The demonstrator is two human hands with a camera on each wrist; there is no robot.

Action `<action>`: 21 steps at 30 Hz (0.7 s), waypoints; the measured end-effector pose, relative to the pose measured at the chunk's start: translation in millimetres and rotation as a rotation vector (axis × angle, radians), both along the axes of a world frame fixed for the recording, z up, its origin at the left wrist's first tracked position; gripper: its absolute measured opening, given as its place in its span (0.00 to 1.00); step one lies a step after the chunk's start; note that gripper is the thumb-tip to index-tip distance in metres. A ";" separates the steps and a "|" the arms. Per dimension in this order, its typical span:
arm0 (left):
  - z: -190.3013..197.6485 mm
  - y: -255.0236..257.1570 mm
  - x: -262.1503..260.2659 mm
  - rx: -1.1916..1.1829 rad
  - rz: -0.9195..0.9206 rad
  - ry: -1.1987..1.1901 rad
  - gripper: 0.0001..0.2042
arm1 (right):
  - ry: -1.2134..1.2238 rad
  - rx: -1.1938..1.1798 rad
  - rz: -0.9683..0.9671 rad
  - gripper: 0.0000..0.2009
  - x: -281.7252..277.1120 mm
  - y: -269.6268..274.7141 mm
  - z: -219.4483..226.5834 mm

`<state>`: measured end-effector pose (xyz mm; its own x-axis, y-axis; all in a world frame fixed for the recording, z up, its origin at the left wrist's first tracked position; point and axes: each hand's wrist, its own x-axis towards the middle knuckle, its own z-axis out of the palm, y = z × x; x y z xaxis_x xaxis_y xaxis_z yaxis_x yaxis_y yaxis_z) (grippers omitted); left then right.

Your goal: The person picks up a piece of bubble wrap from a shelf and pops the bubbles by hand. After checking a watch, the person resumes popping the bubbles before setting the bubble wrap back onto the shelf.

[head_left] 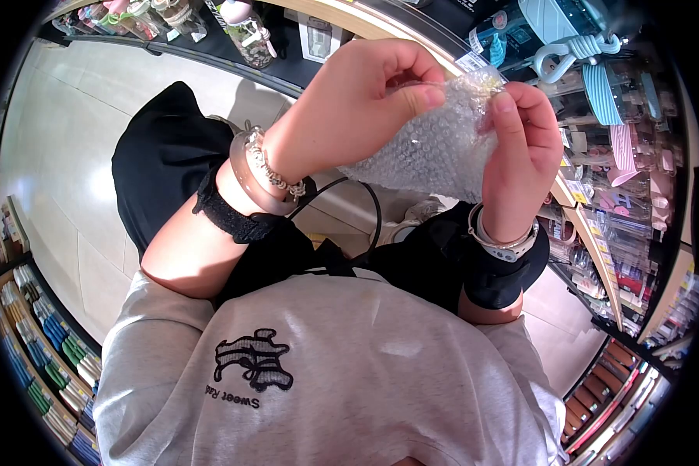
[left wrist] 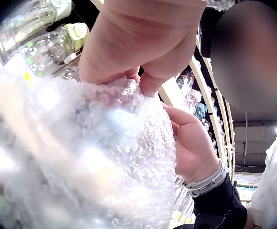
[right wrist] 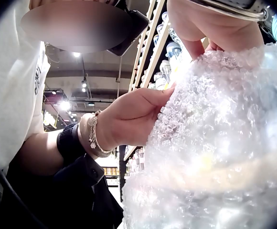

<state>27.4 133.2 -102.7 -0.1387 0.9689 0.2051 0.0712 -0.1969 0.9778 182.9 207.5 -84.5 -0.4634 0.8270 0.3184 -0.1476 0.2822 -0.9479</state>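
Observation:
A clear piece of bubble wrap stretches between my two hands, in front of my lap. My left hand pinches its upper left edge, thumb on top and fingers curled behind. At the upper right corner, my right hand grips the wrap between thumb and bent fingers. The bubbled sheet fills much of the left wrist view, hanging below the left hand. In the right wrist view the left thumb and fingers hold the sheet's side edge, beneath the right hand.
Shelves of clear bottles run along the front. On the right stands a shelf of drinking cups with blue straps. A lower left shelf holds rows of packaged goods. A black cable loops below the hands.

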 end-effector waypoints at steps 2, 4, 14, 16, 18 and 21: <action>-0.8 -0.2 0.2 0.012 -0.013 -0.066 0.07 | 0.023 -0.003 0.029 0.05 -0.2 0.1 0.4; -0.9 -0.1 0.1 0.024 -0.019 -0.105 0.07 | 0.058 -0.052 0.068 0.07 -0.9 -0.1 2.8; -0.3 3.2 2.1 0.111 0.011 -0.103 0.10 | -0.232 -0.111 0.197 0.07 5.8 -0.3 7.0; -0.6 3.7 2.6 0.127 0.028 -0.082 0.10 | -0.225 -0.083 0.164 0.06 5.1 0.1 7.6; -0.1 2.8 2.1 0.117 0.044 -0.040 0.10 | -0.221 -0.059 0.130 0.05 5.0 1.0 7.4; 4.5 0.4 -2.0 0.058 0.033 0.025 0.09 | -0.224 -0.029 0.089 0.05 6.1 3.6 6.2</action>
